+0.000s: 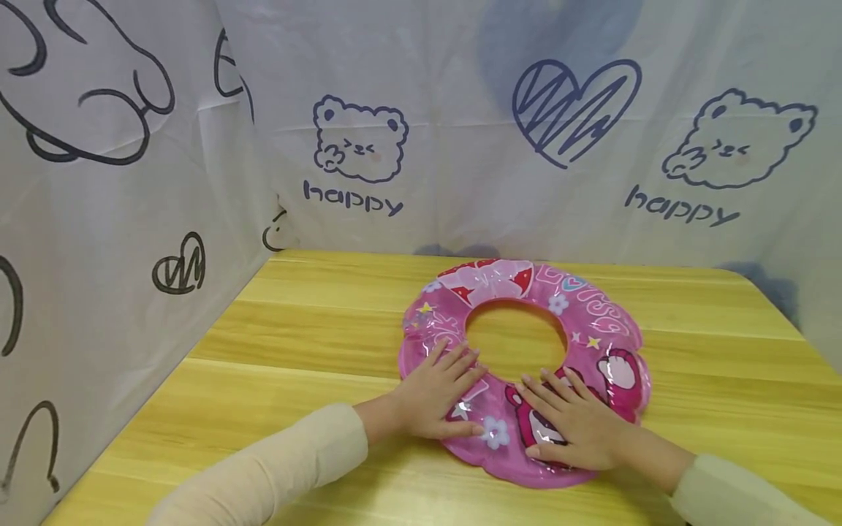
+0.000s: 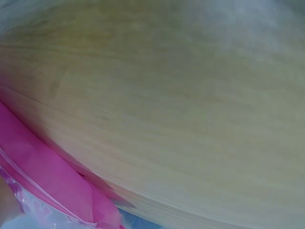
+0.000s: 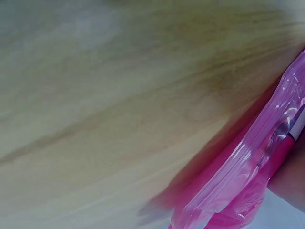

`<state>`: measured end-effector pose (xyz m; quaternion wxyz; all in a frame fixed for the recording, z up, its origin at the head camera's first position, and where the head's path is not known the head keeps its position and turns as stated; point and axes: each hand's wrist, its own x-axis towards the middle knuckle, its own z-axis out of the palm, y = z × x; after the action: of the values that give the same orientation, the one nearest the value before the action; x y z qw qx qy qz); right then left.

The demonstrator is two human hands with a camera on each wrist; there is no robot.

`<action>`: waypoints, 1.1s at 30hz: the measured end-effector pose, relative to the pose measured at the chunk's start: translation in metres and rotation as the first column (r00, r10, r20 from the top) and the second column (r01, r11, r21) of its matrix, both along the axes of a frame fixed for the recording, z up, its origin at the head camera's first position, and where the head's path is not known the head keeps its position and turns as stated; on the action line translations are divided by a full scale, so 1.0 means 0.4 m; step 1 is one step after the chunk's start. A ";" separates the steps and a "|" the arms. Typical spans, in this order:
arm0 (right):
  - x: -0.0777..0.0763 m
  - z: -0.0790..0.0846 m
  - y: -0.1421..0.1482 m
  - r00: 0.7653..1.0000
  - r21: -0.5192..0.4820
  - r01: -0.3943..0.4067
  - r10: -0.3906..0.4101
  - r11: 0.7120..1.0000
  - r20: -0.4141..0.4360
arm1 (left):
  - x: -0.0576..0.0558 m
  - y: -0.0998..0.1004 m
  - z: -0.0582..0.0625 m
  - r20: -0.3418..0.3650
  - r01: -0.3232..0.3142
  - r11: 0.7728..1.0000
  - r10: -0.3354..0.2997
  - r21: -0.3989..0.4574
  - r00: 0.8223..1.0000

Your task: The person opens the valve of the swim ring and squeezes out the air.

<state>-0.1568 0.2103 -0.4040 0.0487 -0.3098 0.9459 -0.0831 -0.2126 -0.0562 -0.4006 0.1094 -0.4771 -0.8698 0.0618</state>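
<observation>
A pink inflatable swim ring (image 1: 595, 303) with printed flowers, stars, a bow and a bear lies flat on the wooden table. My left hand (image 1: 434, 394) rests on the ring's near left part, fingers straight and spread. On the near right part, over the printed bear, lies my right hand (image 1: 582, 427), its fingers also extended. In the left wrist view the ring's pink edge (image 2: 47, 167) shows at the lower left. The right wrist view has its shiny clear seam (image 3: 238, 162) at the lower right, with a bit of my hand beside it.
The yellow wood-grain table (image 1: 276, 343) spreads around the ring. Behind it hangs a white cloth (image 1: 454, 161) printed with bears, hearts and "happy". Another printed cloth (image 1: 118, 219) stands along the left side, and the back cloth continues round at the right.
</observation>
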 end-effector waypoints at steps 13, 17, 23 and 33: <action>-0.007 0.004 -0.001 1.000 0.039 -0.001 0.001 0.999 0.010 | 0.000 0.003 0.007 -0.012 -0.003 1.000 0.002 -0.017 1.000; -0.008 0.001 0.000 1.000 0.058 -0.008 0.009 0.998 -0.014 | -0.001 0.004 0.007 -0.033 0.000 1.000 0.000 -0.013 0.999; -0.010 0.002 -0.001 1.000 0.073 -0.007 0.008 0.997 -0.009 | 0.001 0.006 0.016 -0.007 -0.012 1.000 0.012 -0.025 1.000; -0.010 0.000 -0.004 1.000 0.092 -0.006 0.008 0.996 -0.021 | 0.004 0.009 0.028 0.028 -0.019 0.999 0.020 -0.049 0.999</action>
<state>-0.1608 0.2089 -0.4041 0.0531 -0.3112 0.9482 -0.0359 -0.2110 -0.0527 -0.3893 0.0850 -0.4720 -0.8741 0.0773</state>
